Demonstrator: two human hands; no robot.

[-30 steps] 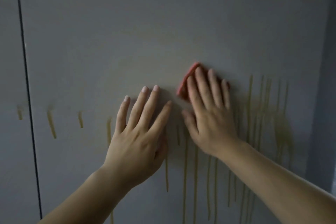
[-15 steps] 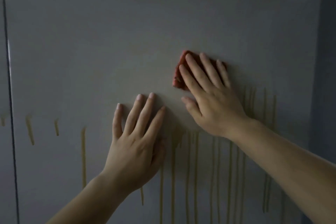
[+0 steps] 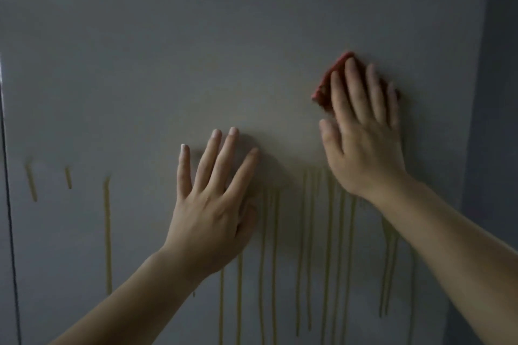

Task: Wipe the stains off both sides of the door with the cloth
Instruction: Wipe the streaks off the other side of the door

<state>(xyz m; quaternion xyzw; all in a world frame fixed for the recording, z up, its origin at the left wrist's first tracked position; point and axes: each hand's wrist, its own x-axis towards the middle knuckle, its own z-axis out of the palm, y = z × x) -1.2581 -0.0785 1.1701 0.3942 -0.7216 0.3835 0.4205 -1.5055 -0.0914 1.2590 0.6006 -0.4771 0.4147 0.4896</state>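
A grey door (image 3: 196,50) fills the view. Yellow-brown drip stains (image 3: 302,246) run down its lower half, with shorter streaks at the left. My right hand (image 3: 361,131) lies flat with straight fingers on a folded red cloth (image 3: 325,87) and presses it against the door at the upper right, above the drips. Most of the cloth is hidden under the fingers. My left hand (image 3: 213,199) rests flat on the door with spread fingers, lower and to the left of the cloth, holding nothing.
A dark vertical gap (image 3: 8,204) marks the door's left edge, with another grey panel beyond it. The door's right edge meets a darker bluish surface (image 3: 499,120).
My right hand has slid the cloth to the right along the door, further from my left hand. My left hand stays flat on the door. The view has shifted a little.
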